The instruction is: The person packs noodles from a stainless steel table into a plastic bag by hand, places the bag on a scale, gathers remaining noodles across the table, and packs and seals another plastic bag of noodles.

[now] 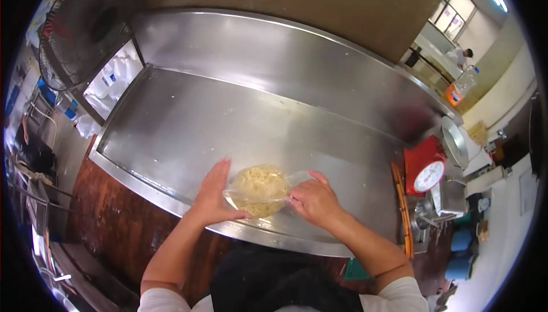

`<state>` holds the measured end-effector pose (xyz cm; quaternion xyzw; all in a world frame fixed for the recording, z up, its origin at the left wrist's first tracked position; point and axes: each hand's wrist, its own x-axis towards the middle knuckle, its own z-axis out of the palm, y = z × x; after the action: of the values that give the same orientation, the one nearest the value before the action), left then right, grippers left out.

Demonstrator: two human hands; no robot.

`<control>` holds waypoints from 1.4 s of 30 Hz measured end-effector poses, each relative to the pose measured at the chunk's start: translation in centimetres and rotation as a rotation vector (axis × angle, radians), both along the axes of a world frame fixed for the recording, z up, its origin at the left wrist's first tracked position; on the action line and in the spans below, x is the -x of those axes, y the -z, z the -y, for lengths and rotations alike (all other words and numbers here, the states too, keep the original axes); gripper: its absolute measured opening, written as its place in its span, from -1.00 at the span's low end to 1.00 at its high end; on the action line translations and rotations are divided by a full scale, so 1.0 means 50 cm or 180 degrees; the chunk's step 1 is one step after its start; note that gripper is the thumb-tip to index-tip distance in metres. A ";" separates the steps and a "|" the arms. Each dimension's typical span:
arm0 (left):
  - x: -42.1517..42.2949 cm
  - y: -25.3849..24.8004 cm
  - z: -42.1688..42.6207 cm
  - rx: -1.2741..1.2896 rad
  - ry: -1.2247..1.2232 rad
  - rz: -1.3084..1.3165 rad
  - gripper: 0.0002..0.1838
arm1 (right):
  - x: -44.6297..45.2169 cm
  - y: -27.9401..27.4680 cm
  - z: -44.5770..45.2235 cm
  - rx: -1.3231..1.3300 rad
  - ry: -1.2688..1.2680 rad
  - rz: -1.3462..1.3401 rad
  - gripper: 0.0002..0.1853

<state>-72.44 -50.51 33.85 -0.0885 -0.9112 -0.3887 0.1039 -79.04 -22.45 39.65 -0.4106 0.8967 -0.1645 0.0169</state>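
Observation:
A clear plastic bag [261, 191] with pale yellow strands in it, perhaps noodles, lies on the steel worktop near its front edge. My right hand [317, 199] is closed on the bag's right edge, where the plastic is gathered and stretched. At the other side, my left hand [216, 197] rests against the bag with its fingers stretched out and its thumb apart, below the bag's left corner. The underside of the bag is hidden.
The steel worktop [171, 124] has a raised back wall. To the right are a red dial scale [425, 169], long wooden sticks [403, 209] and a metal bowl [422, 212]. A large fan [85, 27] stands at left. A person [459, 56] is far off, beyond an orange-labelled bottle [461, 86].

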 end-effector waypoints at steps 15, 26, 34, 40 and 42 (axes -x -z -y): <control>0.095 0.056 -0.157 -0.1854 -0.0581 0.0385 -0.81 | 0.020 0.228 0.010 0.1614 0.0727 0.0869 -0.25; 0.083 0.123 -0.135 -0.0581 -0.0945 -0.0795 -0.82 | 0.049 0.294 0.178 0.2850 0.1529 0.1514 -0.86; 0.072 0.136 -0.125 0.0506 -0.0886 -0.0826 -0.83 | 0.040 0.301 0.195 0.2397 0.0965 0.0113 -0.84; 0.103 0.048 -0.100 -0.2043 -0.0916 0.1567 -0.52 | 0.040 0.223 0.182 0.2860 0.0591 0.2107 -0.77; 0.105 0.017 -0.079 -0.2493 -0.0030 0.1604 -0.38 | 0.037 0.206 0.187 0.3106 0.0184 0.2403 -0.73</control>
<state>-77.67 -46.55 32.98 0.0588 -0.6930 -0.7124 -0.0933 -80.90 -31.79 29.34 -0.2599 0.6610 -0.6901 0.1388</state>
